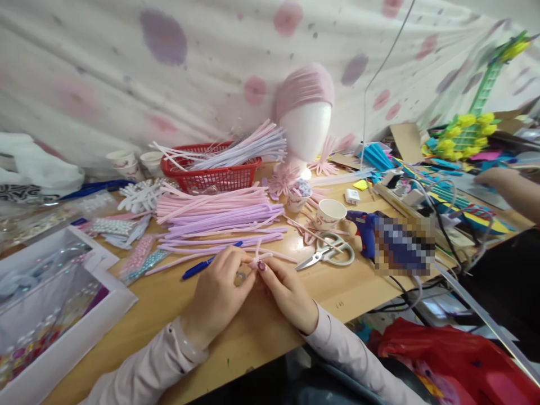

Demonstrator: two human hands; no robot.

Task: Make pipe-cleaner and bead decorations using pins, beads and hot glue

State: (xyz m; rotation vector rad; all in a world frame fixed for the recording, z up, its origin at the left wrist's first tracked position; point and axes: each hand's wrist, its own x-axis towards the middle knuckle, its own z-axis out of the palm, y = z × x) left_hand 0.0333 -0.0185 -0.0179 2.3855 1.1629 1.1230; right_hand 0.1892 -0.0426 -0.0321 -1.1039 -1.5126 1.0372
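Near the table's front, my left hand point(223, 289) and my right hand point(289, 287) meet with fingertips pinched together. Between them is a pink pipe cleaner point(258, 250), one end poking up above the fingers; the rest of its shape is hidden. A blue pen point(198, 269) lies just behind my left hand. Scissors point(324, 253) with pale handles rest open to the right of my right hand. Behind my hands lie bundles of pink pipe cleaners point(211, 203) and purple pipe cleaners point(219, 222).
A red basket point(215, 177) with pale pipe cleaners stands behind. A white foam head point(306, 126) wears a pink cap. Paper cup point(330, 214) and blue glue gun point(365, 230) sit rightward. At left is a white compartment box point(109, 309). Another person's arm point(512, 188) reaches in at right.
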